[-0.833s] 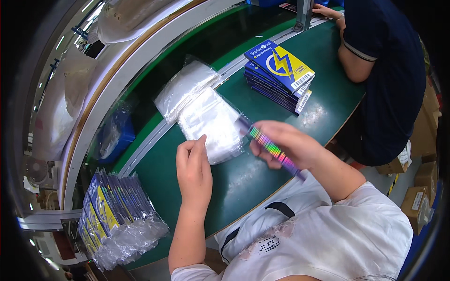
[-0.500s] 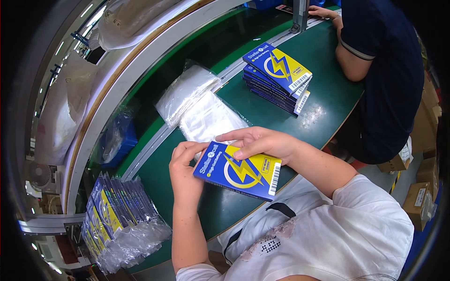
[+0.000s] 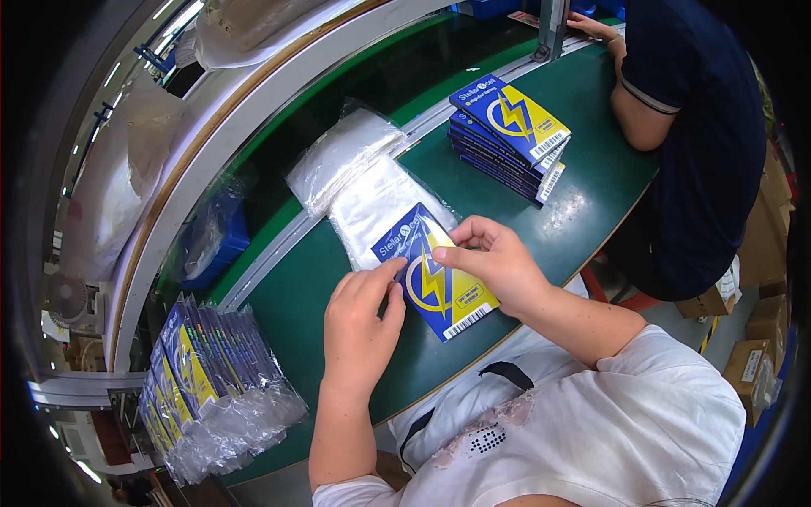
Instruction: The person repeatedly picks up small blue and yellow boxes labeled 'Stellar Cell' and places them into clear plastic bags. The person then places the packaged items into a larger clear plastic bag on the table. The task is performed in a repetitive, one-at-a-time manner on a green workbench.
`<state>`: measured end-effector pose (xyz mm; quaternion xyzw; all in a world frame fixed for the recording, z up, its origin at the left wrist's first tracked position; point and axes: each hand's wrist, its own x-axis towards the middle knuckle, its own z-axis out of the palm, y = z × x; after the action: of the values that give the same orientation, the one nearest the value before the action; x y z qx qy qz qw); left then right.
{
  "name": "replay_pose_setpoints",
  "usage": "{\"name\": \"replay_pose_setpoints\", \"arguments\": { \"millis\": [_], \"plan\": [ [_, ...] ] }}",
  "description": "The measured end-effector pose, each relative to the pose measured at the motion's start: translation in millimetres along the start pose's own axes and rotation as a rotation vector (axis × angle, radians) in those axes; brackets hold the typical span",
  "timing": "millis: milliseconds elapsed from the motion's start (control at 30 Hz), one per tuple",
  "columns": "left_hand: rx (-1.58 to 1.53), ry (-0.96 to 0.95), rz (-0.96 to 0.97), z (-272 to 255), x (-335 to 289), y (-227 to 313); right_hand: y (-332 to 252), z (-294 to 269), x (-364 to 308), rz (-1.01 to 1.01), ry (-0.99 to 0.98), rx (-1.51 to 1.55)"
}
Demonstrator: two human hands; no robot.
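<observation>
A flat blue and yellow battery box (image 3: 435,275) with a lightning-bolt design is tilted in front of me, over the near part of the green table. My right hand (image 3: 498,262) grips its right edge, thumb on the front face and the other fingers partly hidden behind. At the box's left edge is my left hand (image 3: 365,317), thumb and index finger apart, the index fingertip overlapping the face. Just behind the box lie clear plastic bags (image 3: 372,203), in a white pile and a bundle. A stack of similar boxes (image 3: 511,127) stands farther right.
Several bagged boxes (image 3: 215,380) stand in a row at the left. A blue bin (image 3: 221,249) holds clear plastic beyond them. A metal rail (image 3: 270,258) runs along the table (image 3: 312,338). At the right sits a co-worker (image 3: 701,144), with cardboard boxes (image 3: 752,367) behind.
The box has turned clockwise and moved slightly away from me. My left hand has loosened from its left edge, while my right hand has shifted to its right edge.
</observation>
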<state>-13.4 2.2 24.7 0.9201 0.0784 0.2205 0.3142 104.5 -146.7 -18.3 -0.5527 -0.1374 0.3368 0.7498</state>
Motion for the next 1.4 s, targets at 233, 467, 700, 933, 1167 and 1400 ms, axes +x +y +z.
{"name": "replay_pose_setpoints", "arguments": {
  "millis": [233,467,700,933,1167,1400],
  "plan": [
    [-1.181,0.271,-0.568,28,-28,6,-3,11,-25,0.062,-0.1,-0.065],
    [-1.473,0.271,-0.591,9,-33,-2,-12,4,-29,-0.11,-0.445,-0.342],
    [-1.509,-0.202,-0.554,10,-51,36,-35,16,-24,-0.903,-0.125,-0.594],
    [-1.518,-0.126,-0.611,3,-54,29,-35,30,-41,-0.966,-0.554,-0.546],
    [-0.969,0.405,-0.451,-5,-63,12,-17,49,-42,-0.804,-0.752,-0.572],
    [0.355,0.354,-0.389,-5,-95,-50,-62,-15,28,-1.143,0.098,-0.949]
  ]
}}
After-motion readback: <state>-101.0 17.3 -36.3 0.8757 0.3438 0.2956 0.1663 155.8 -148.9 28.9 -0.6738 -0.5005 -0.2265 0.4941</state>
